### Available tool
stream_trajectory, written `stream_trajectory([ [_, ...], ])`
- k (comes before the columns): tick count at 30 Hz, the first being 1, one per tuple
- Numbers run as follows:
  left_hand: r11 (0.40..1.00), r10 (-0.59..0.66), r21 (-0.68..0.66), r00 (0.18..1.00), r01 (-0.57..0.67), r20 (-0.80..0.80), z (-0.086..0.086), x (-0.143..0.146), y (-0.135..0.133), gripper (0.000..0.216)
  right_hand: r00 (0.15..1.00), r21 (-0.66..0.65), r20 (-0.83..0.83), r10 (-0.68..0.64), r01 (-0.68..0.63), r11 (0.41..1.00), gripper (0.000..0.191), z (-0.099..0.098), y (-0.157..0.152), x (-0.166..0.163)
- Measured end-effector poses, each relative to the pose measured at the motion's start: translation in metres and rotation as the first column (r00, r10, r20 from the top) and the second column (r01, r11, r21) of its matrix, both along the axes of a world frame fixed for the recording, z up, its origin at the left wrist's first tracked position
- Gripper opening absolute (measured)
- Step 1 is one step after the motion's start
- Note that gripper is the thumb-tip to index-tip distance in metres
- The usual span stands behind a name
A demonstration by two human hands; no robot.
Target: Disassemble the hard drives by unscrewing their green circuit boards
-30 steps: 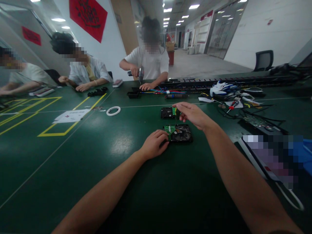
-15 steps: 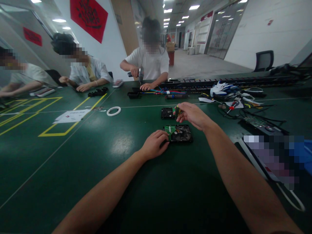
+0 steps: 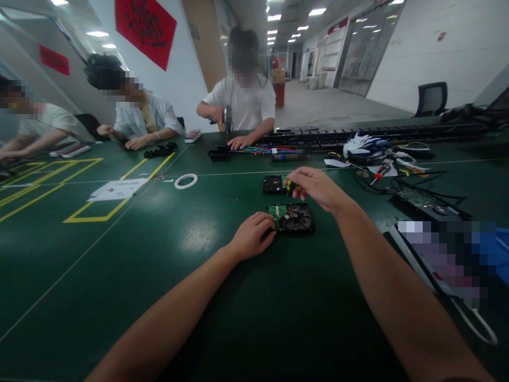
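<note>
A hard drive lies on the green table with its green circuit board showing on the left part. My left hand grips its left end, fingers closed over the edge. Above the drive's far edge, my right hand pinches a small yellow and black screwdriver. The thin shaft points down at the board; whether its tip touches a screw is too small to tell. Just beyond lies a second hard drive, partly hidden by my right hand.
A white tape roll and a paper sheet lie to the left. Gloves, a red screwdriver, cables and a circuit board are on the right. Opposite, a person holds a power drill.
The screwdriver in my right hand has turned more upright, its shaft now pointing down at the near drive. My left hand stays on the drive. The person opposite has shifted the drill slightly.
</note>
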State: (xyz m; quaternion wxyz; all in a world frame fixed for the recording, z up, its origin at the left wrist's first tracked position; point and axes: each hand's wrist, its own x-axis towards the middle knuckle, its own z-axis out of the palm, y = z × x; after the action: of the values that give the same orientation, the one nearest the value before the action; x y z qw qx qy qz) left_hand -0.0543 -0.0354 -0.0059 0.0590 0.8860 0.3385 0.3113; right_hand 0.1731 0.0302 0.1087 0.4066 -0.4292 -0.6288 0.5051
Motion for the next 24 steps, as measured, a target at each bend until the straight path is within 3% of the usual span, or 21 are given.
stream_trajectory([
  [11,1.000,-0.003,0.001,1.000,0.003,0.007,0.0017,0.0006,-0.0007,0.009,0.996,-0.040,-0.074,0.044,-0.047,0.998,0.020,-0.0008,0.0010,-0.0013],
  [24,1.000,-0.002,0.001,1.000,0.002,0.009,0.0011,0.0006,-0.0001,0.007,0.999,0.012,0.012,0.036,-0.036,0.999,0.019,-0.0021,0.0024,0.0024],
])
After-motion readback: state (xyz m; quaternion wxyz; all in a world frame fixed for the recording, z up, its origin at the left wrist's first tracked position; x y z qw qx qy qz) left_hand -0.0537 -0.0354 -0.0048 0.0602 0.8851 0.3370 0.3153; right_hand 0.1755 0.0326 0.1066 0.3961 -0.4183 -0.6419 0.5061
